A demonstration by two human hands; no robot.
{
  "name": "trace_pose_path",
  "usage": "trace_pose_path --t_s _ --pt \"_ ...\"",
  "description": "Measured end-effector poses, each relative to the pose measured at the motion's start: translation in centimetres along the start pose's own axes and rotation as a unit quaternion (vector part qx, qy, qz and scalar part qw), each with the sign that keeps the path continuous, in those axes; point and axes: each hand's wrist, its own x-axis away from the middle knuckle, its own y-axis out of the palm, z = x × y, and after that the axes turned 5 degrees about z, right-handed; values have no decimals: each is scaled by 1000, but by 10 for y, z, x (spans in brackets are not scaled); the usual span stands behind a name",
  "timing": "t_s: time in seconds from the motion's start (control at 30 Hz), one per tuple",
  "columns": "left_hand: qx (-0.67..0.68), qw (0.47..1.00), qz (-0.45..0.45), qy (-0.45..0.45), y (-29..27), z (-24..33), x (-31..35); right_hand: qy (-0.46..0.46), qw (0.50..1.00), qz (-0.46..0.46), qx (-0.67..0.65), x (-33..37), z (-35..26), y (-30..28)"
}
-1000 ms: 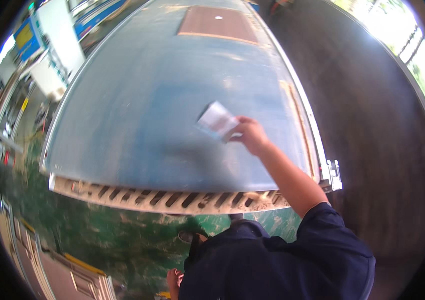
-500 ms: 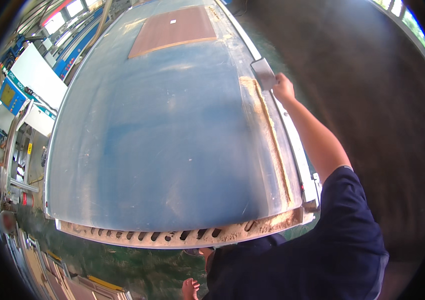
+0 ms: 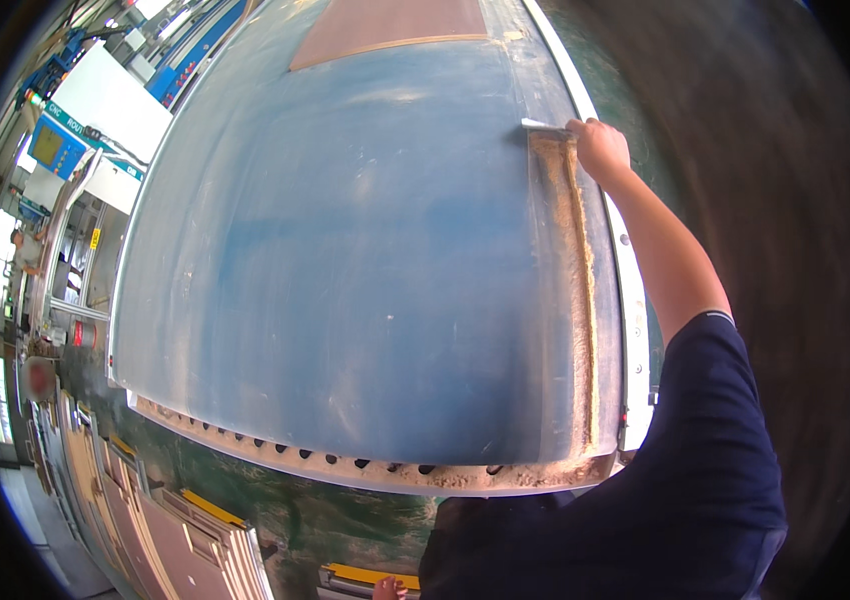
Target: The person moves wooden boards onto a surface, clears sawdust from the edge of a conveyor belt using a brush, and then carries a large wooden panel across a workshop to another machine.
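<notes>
One right grip (image 3: 600, 148) — clasped on one plate (image 3: 544, 126) | one left grip (image 3: 389, 589) — opening unclear

Smooth, faintly glossy bench (image 3: 345, 270) beside rough, matt sawdust (image 3: 582, 280).
The bench's sheet top carries scuffs and a soft sheen; its side rail (image 3: 632, 300) looks like smooth metal. The brown panel (image 3: 400, 22) appears wood-like and matt, the navy sleeve (image 3: 710, 400) is dull cloth, and the green floor (image 3: 345, 520) looks glossy.

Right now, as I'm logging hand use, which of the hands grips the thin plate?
The right hand, at the far end of the sawdust strip, grips the thin plate; the left hand is at the picture's bottom edge, away from it.
</notes>
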Motion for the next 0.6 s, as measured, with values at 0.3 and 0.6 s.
trace_pose_path --t_s 0.3,0.6 --pt "25 995 -8 96 25 50 -5 -96 994 14 -53 91 -6 -43" --pt "-39 987 -25 156 -15 38 -23 -98 990 20 -95 223 -40 -107"
